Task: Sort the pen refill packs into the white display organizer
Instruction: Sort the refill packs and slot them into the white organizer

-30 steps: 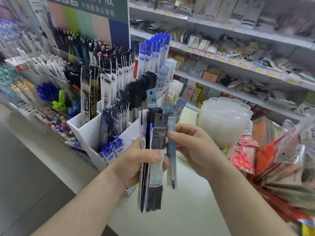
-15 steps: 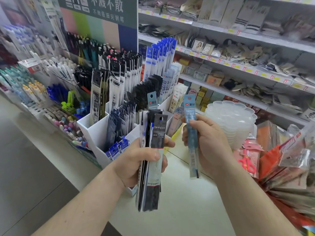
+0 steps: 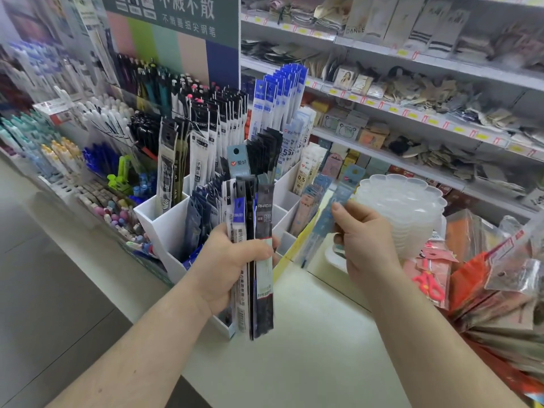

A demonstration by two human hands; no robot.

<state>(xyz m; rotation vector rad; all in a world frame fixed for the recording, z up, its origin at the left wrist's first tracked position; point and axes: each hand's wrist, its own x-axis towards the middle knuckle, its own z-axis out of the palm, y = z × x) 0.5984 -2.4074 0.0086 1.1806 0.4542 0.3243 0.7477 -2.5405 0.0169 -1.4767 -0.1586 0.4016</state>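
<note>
A light, floppy blue refill pack [image 3: 329,219] is pinched mid-length by the right hand [image 3: 365,240]; a bundle of packs [image 3: 253,260] is gripped by the left hand [image 3: 232,266].

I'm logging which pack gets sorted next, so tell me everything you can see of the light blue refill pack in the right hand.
The light blue refill pack is a long, narrow sleeve that looks like clear plastic, with a pale blue header card carrying a hang hole and a small red logo. It is motion-blurred, so its print is unreadable. It tilts, header up and to the right, lower end down toward the left. The right hand pinches it near the middle, beside the white display organizer, not yet in any compartment.
</note>
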